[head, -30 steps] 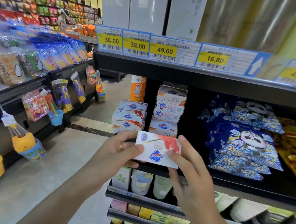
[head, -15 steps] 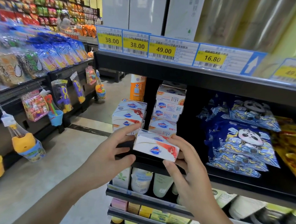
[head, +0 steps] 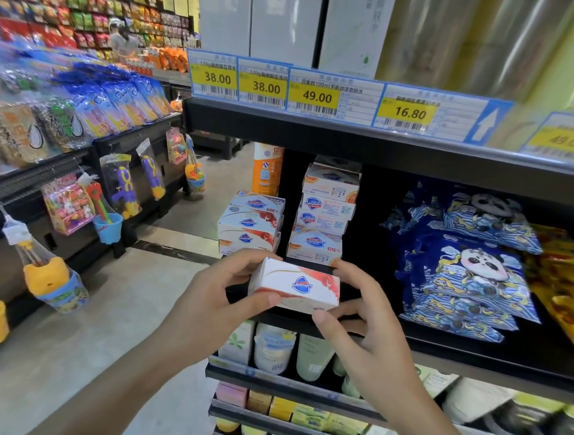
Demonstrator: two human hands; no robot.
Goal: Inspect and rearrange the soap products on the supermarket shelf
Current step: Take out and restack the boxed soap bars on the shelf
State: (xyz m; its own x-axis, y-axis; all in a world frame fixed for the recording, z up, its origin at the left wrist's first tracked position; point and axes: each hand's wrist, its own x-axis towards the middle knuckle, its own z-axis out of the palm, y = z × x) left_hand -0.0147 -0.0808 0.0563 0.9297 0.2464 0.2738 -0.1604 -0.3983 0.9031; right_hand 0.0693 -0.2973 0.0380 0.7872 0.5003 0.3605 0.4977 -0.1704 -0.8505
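A white and red soap box with a blue logo sits upside down between both hands, just in front of the black shelf. My left hand grips its left end, thumb under, fingers on top. My right hand holds its right end, thumb at the lower front corner. Behind it stand two stacks of the same kind of soap: a left stack and a taller right stack.
Blue panda packs and yellow bags fill the shelf's right side. Price tags line the shelf above. Lower shelves hold tubes and small boxes. An aisle with hanging toys lies to the left.
The soap box has tipped from facing me to lying flatter and has moved a little toward the shelf and the stacks; both hands shifted along its ends with it.
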